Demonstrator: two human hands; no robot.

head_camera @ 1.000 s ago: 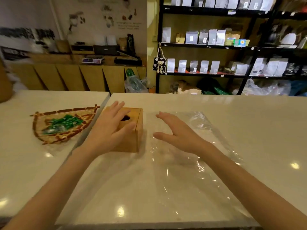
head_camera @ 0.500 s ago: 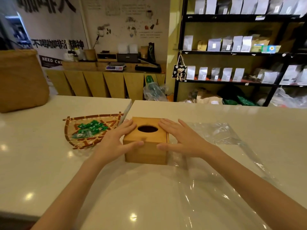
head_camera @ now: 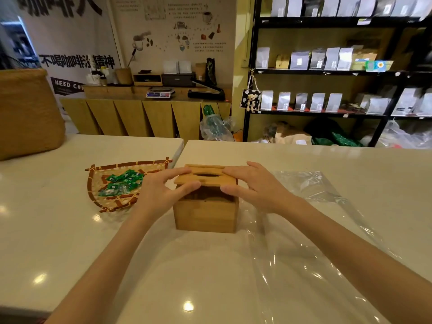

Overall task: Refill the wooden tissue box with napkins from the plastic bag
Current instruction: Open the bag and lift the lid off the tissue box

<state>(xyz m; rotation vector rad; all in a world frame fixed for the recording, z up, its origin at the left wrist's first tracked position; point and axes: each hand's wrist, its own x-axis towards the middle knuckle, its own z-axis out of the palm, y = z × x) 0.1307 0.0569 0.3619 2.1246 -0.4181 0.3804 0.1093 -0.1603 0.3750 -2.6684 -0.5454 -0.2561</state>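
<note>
A square wooden tissue box (head_camera: 205, 216) stands on the white counter in front of me. Its lid (head_camera: 205, 178), with an oval slot, is raised at the near edge, and a dark gap shows beneath it. My left hand (head_camera: 161, 195) grips the lid's left edge with thumb and fingers. My right hand (head_camera: 257, 188) grips the lid's right edge the same way. A clear plastic bag (head_camera: 308, 260) lies flat on the counter to the right of the box and partly under my right forearm. No napkins are visible.
A woven tray (head_camera: 98, 195) of green wrapped candies sits left of the box. A large woven basket (head_camera: 28, 113) stands at the far left. A seam between two counter slabs (head_camera: 180, 150) runs behind the box. Shelves of pouches fill the back right.
Both hands moved from resting on the box's top to gripping the lid's edges. The lid's near edge has lifted off the box. The view came closer.
</note>
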